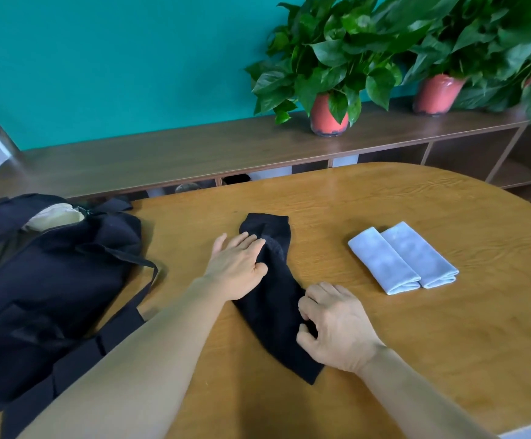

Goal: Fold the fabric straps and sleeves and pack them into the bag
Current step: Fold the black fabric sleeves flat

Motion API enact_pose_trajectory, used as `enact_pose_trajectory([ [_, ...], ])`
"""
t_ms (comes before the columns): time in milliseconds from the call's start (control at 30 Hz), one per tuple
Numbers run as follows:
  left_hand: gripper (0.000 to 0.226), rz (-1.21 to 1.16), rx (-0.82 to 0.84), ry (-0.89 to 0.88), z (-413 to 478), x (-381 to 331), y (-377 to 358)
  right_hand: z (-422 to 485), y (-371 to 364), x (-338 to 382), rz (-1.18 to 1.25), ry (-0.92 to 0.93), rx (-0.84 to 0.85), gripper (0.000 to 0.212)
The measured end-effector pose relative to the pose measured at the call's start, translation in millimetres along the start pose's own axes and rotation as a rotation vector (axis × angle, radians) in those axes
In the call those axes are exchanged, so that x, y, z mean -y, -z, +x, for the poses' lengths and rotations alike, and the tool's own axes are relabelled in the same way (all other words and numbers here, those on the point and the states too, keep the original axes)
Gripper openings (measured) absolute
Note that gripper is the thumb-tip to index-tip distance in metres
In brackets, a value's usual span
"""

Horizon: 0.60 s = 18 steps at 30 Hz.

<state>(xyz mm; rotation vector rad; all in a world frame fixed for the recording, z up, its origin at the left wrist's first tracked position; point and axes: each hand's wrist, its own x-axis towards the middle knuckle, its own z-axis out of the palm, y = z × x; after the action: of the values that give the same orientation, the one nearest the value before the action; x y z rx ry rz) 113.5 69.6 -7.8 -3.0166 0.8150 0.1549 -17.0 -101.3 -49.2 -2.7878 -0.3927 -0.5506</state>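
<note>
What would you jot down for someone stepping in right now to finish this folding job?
Left hand: flat, pressing the black sleeve onto the table.
Right hand: its fingers pinch the sleeve's right edge, nearer the person.
Bag: lies at the table's left, with something cream showing at its opening.
Done: two white pieces lie folded side by side, to the right.
Left: finish folding the black sleeve, then pack it and the white pieces into the bag.
</note>
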Motion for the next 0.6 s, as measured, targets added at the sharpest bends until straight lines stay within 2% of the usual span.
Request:
enact_pose_trajectory([
  [167, 0.054, 0.128, 0.103, -0.034, 18.2, -6.8, 3.7, -6.3, -2.5, -2.3, -0.075, 0.033, -0.075, 0.012],
  [367, 0.057, 0.172, 0.166, 0.150, 23.7, 17.2, 12.4, -14.3, 2.2, -6.7, -0.206, -0.022, -0.129, 0.019],
  [600, 0.062, 0.180, 0.217, 0.306, 1.4, 43.0, 5.9, -21.8, 11.2, 1.2, -0.334, -0.138, -0.081, 0.021],
])
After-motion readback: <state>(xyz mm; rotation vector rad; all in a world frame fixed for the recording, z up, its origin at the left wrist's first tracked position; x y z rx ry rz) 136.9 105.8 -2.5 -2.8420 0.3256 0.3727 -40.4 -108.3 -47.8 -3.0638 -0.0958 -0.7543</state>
